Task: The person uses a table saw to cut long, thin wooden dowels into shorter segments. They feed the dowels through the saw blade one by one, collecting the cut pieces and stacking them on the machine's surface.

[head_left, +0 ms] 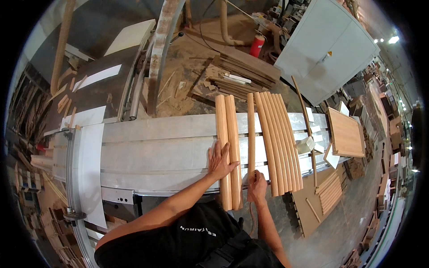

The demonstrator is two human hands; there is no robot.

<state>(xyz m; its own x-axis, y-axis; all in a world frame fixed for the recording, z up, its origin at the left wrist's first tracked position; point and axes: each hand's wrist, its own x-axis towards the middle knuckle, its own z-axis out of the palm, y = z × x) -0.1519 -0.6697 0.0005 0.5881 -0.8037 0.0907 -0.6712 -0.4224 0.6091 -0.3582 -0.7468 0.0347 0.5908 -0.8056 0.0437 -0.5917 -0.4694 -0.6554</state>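
Two rounded wooden strips (pixel 232 123) lie side by side across a metal table (pixel 156 154), their near ends past its front edge. My left hand (pixel 220 161) rests on this pair with its fingers spread. Just to the right, a single wooden strip (pixel 251 138) lies apart from the others. Closed round its near end is my right hand (pixel 257 185); the fingertips are partly hidden. Further right, several more strips (pixel 279 147) of the same light wood sit edge to edge in a row.
A long thin bar (pixel 307 118) and a pale block (pixel 305 145) are right of the row. Beyond them sits a wooden panel (pixel 346 133). Stacked boards (pixel 241 73) lie behind the table, near a grey cabinet (pixel 328 49). More strips (pixel 330 193) lie on a low board at right.
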